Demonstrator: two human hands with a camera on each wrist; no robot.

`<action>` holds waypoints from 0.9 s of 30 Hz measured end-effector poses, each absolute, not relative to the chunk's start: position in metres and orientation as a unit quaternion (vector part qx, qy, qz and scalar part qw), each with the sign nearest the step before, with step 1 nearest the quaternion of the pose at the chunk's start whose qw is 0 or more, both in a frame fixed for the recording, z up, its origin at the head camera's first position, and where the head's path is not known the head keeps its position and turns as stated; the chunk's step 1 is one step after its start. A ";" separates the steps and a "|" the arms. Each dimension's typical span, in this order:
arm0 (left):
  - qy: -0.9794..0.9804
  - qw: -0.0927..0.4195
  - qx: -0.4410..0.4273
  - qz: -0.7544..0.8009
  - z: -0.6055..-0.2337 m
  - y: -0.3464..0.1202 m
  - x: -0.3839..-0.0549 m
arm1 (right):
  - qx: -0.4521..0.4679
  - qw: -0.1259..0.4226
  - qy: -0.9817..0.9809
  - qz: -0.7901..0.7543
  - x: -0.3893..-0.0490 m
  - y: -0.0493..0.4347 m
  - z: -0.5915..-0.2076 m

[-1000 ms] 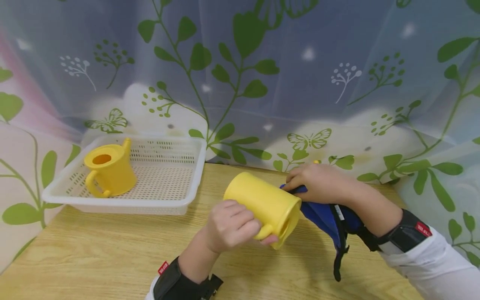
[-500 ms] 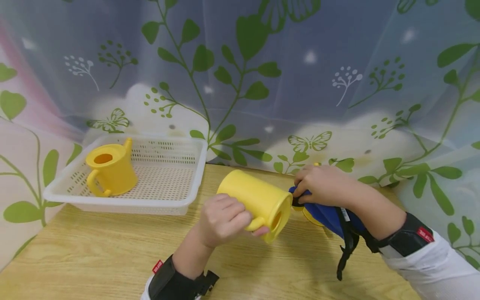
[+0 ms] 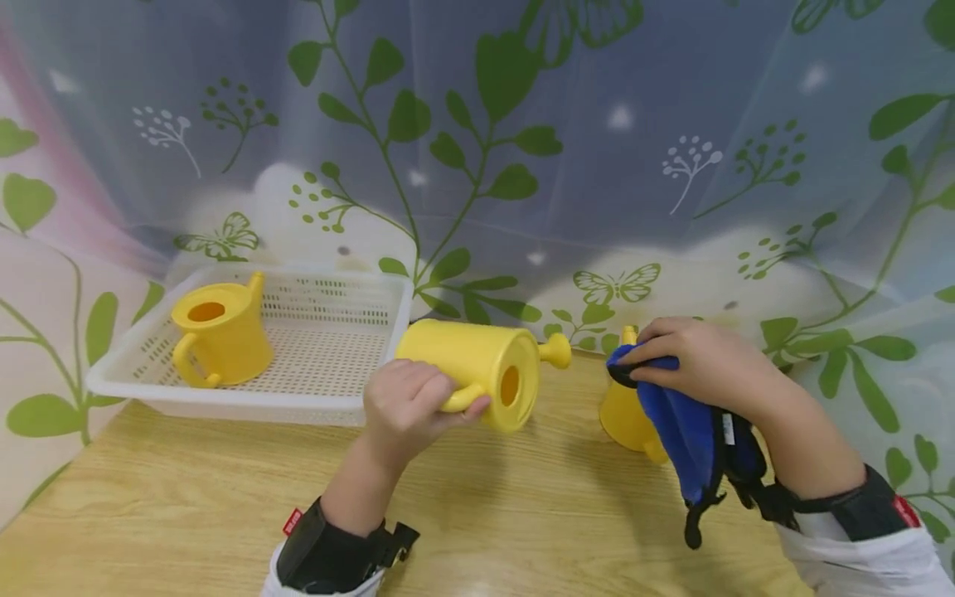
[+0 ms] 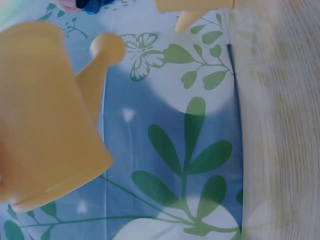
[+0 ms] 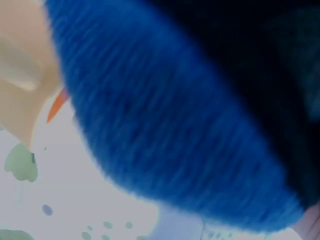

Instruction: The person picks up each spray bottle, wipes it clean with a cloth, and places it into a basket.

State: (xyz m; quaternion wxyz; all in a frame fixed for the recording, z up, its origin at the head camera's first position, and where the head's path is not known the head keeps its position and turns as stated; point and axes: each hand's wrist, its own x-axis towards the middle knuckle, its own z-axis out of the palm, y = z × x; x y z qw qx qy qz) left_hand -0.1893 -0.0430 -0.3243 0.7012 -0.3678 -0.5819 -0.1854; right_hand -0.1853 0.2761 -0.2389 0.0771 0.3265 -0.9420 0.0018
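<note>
Head view: the left hand (image 3: 406, 406) grips the held can (image 3: 462, 356), a yellow watering can, at its handle side with fingers curled. The can is tipped onto its side above the wooden table (image 3: 522, 522), near the right end of the white basket (image 3: 246, 406); its filling hole faces right and toward the person. The right hand (image 3: 705, 361) pinches the upper part of a blue cloth (image 3: 675, 431) with black trim. This cloth hangs in front of the standing can (image 3: 621, 414) and partly hides it. The basket can (image 3: 231, 344) stands upright inside the basket's left part.

Handling: the held can appears to be moulded plastic, so expect a light, stiff body, smooth enough to slip and unlikely to break. Take hold at the loop handle; steady the barrel with the other palm if required. The cloth should be soft and limp; hold it by an edge.

Count: watering cans, three; basket, one; blue cloth, one; wristbands (image 3: 328, 543), two.

Left wrist view: the held can's barrel and spout occupy the left side. Finger placement cannot be determined here.

Right wrist view: blue pile fills most of the field; the right hand's grip cannot be determined from this angle.
</note>
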 end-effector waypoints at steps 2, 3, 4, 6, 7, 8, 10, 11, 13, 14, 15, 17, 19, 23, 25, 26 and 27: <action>-0.595 0.700 -0.341 -0.198 -0.325 -0.045 -0.190 | 0.308 0.095 -0.946 0.028 -0.182 0.283 -0.242; -0.601 0.701 -0.327 -0.203 -0.325 -0.046 -0.191 | 0.298 0.103 -0.948 0.044 -0.180 0.286 -0.244; -0.606 0.701 -0.312 -0.208 -0.325 -0.046 -0.192 | 0.290 0.110 -0.949 0.061 -0.178 0.290 -0.247; -0.617 0.703 -0.279 -0.217 -0.326 -0.048 -0.193 | 0.273 0.127 -0.949 0.092 -0.173 0.295 -0.253; -0.622 0.702 -0.261 -0.227 -0.327 -0.049 -0.193 | 0.267 0.136 -0.948 0.109 -0.171 0.297 -0.257; -0.628 0.701 -0.242 -0.237 -0.327 -0.050 -0.194 | 0.261 0.149 -0.946 0.124 -0.168 0.299 -0.261; -0.640 0.692 -0.198 -0.270 -0.328 -0.053 -0.194 | 0.250 0.176 -0.941 0.144 -0.163 0.301 -0.270; -0.645 0.684 -0.175 -0.291 -0.328 -0.055 -0.195 | 0.243 0.190 -0.939 0.150 -0.160 0.302 -0.274; -0.651 0.666 -0.127 -0.341 -0.328 -0.059 -0.196 | 0.234 0.211 -0.935 0.163 -0.156 0.303 -0.283; -0.652 0.656 -0.103 -0.365 -0.327 -0.061 -0.196 | 0.230 0.220 -0.934 0.166 -0.154 0.304 -0.287; -0.652 0.645 -0.081 -0.390 -0.327 -0.064 -0.197 | 0.226 0.224 -0.933 0.170 -0.153 0.304 -0.291; -0.649 0.625 -0.041 -0.433 -0.326 -0.070 -0.198 | 0.218 0.225 -0.932 0.179 -0.151 0.305 -0.297; -0.643 0.607 -0.008 -0.467 -0.325 -0.076 -0.199 | 0.216 0.224 -0.931 0.190 -0.150 0.306 -0.301; -0.633 0.566 0.050 -0.526 -0.324 -0.086 -0.201 | 0.217 0.229 -0.929 0.194 -0.150 0.306 -0.305; -0.623 0.549 0.077 -0.552 -0.322 -0.091 -0.203 | 0.221 0.235 -0.927 0.194 -0.150 0.306 -0.306; -0.618 0.542 0.090 -0.563 -0.321 -0.093 -0.203 | 0.223 0.237 -0.925 0.197 -0.151 0.307 -0.307; -0.614 0.534 0.102 -0.572 -0.319 -0.095 -0.204 | 0.223 0.239 -0.924 0.200 -0.151 0.307 -0.307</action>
